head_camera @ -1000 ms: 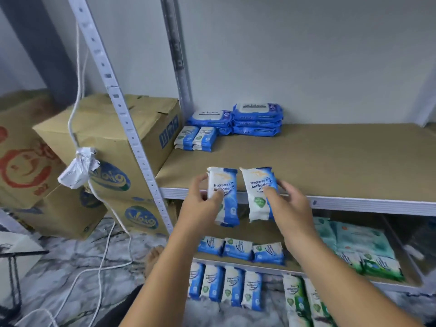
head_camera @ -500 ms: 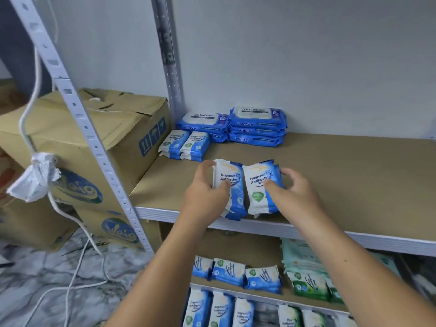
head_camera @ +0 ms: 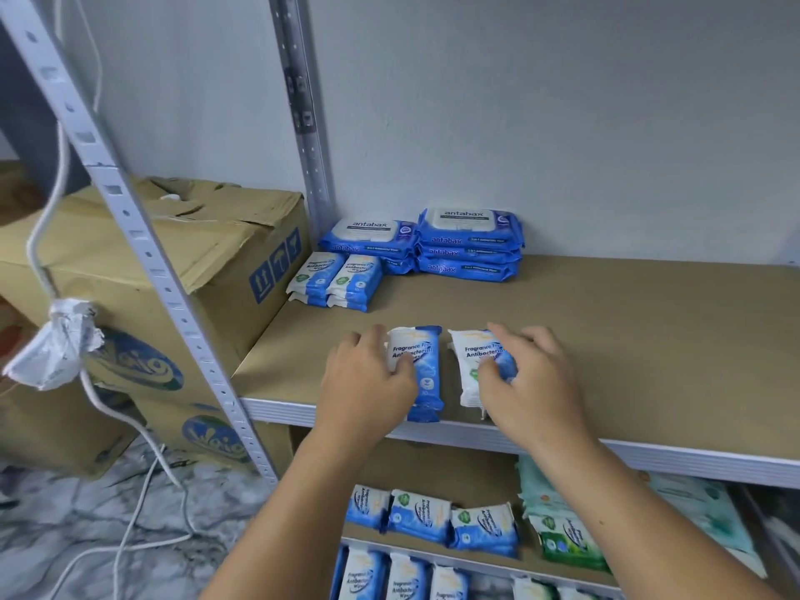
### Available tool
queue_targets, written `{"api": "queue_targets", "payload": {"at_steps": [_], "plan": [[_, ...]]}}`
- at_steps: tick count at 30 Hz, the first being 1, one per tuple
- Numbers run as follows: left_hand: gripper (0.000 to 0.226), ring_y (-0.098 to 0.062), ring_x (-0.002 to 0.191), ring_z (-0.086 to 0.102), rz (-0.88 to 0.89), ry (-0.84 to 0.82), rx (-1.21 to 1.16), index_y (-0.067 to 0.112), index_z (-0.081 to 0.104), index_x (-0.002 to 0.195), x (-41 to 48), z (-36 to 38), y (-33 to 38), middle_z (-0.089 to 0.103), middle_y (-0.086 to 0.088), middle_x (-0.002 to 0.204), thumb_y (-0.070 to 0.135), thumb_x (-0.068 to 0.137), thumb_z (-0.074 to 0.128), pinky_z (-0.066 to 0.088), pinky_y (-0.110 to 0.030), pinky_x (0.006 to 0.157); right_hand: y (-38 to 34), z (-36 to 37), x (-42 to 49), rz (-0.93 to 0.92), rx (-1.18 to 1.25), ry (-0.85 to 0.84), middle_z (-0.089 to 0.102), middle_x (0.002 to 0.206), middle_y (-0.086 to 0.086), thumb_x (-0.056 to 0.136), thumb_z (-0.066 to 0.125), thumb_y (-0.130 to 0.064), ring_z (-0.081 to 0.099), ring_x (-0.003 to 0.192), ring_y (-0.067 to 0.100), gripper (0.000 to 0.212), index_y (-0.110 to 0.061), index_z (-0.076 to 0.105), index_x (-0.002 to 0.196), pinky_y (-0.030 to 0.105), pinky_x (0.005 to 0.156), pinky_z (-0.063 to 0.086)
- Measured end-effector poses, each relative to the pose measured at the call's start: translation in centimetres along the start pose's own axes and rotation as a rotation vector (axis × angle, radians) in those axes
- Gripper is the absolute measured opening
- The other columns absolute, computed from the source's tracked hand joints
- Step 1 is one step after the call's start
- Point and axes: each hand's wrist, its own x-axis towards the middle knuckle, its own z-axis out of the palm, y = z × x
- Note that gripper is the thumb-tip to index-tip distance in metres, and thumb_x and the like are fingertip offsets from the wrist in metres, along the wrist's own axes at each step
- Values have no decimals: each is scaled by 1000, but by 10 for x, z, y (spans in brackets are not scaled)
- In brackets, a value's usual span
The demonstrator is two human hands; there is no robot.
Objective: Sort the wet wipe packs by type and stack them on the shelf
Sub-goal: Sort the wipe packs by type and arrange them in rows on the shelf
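Brown board shelf (head_camera: pixel 627 348): near its front edge, side by side, my left hand (head_camera: pixel 368 383) grips the left blue-and-white wipe pack (head_camera: pixel 422 352) and my right hand (head_camera: pixel 532 383) grips the right blue-and-white wipe pack (head_camera: pixel 469 361). Stacked blue antabax packs (head_camera: pixel 469 249) sit at the back.

Left hand (head_camera: pixel 368 385), right hand (head_camera: pixel 534 385) extended, fingers (head_camera: pixel 539 342) curled (gripping).

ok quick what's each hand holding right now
Left hand: grips the left wipe pack, thumb across its front.
Right hand: grips the right wipe pack.
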Motion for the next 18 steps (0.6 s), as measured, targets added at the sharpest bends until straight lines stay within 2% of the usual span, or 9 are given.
{"api": "queue_targets", "payload": {"at_steps": [2, 4, 6, 9, 12, 18], "plan": [[43, -25, 119, 47, 69, 1, -40, 24, 53, 135, -3, -2, -1, 54, -3, 121, 37, 94, 57, 42, -39, 99, 2, 1, -3, -84, -17, -12, 48, 114, -13, 86, 54, -45, 54, 108, 18, 45, -31, 71, 126, 42, 96, 49], [41, -21, 122, 45, 175, -19, -60, 26, 58, 131, -5, -4, -4, 51, 4, 122, 38, 92, 62, 42, -37, 101, 6, 2, -2, -102, -12, -10, 53, 117, -10, 88, 60, -36, 55, 108, 20, 35, -28, 75, 118, 39, 93, 50], [38, -16, 121, 40, 277, -54, -42, 29, 62, 128, -8, -9, -7, 48, 9, 120, 37, 91, 66, 36, -29, 101, 11, 2, 1, -103, 17, 12, 57, 115, -7, 89, 63, -24, 57, 104, 20, 30, -25, 77, 115, 35, 88, 51], [45, -10, 120, 32, 371, -126, 10, 36, 61, 130, -14, -19, -12, 44, 12, 124, 43, 87, 73, 25, -20, 98, 15, 2, 1, -115, 28, 30, 59, 111, -6, 90, 60, -19, 59, 98, 20, 31, -23, 77, 115, 35, 82, 52], [53, -9, 120, 31, 410, -154, 62, 39, 58, 132, -17, -25, -15, 43, 15, 124, 44, 83, 77, 26, -19, 97, 17, 4, 2, -127, 23, 36, 58, 112, -4, 91, 57, -17, 58, 98, 20, 33, -20, 76, 118, 37, 81, 54], [47, -9, 119, 33, 405, -135, 90, 41, 59, 127, -19, -19, -19, 40, 15, 123, 34, 85, 76, 31, -21, 96, 21, 8, 5, -132, -12, 33, 55, 116, -4, 91, 50, -13, 58, 93, 24, 36, -15, 75, 118, 40, 75, 54]]}}
